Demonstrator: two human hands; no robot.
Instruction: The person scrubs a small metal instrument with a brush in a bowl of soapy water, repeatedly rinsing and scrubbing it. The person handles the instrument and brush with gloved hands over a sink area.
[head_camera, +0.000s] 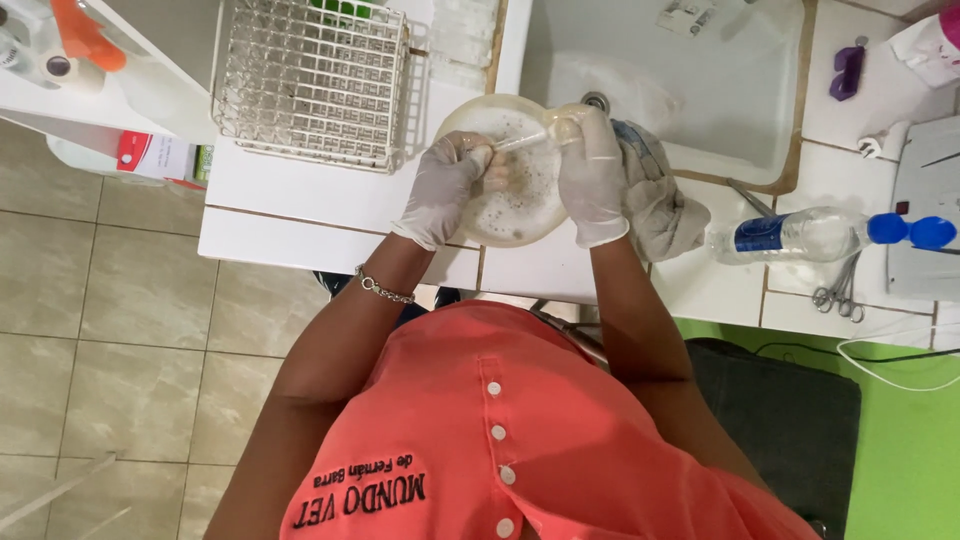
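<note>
Both hands wear pale gloves and work over a round basin (515, 215) of cloudy, sudsy water that sits on the white counter (300, 190), just left of the sink (720, 110). The left hand (447, 190) sits at the basin's left rim, fingers curled in tightly around 1 end of a thin clear tube (520, 142). The right hand (590, 175) is at the basin's right rim, thumb and fingertips pinched narrowly on the tube's other end, so the tube spans the basin's upper part between the 2 hands. A metal bracelet (385, 291) circles the left wrist, below and left of the basin.

Touching the basin's right side, behind the right hand, a grey cloth (665, 205) lies bunched on the sink's front edge. Up and to the left of the basin stands a white wire rack (310, 80). Well to the right of the basin a clear plastic bottle (800, 235) with a blue cap lies on its side, and scissors (840, 295) rest just below it
</note>
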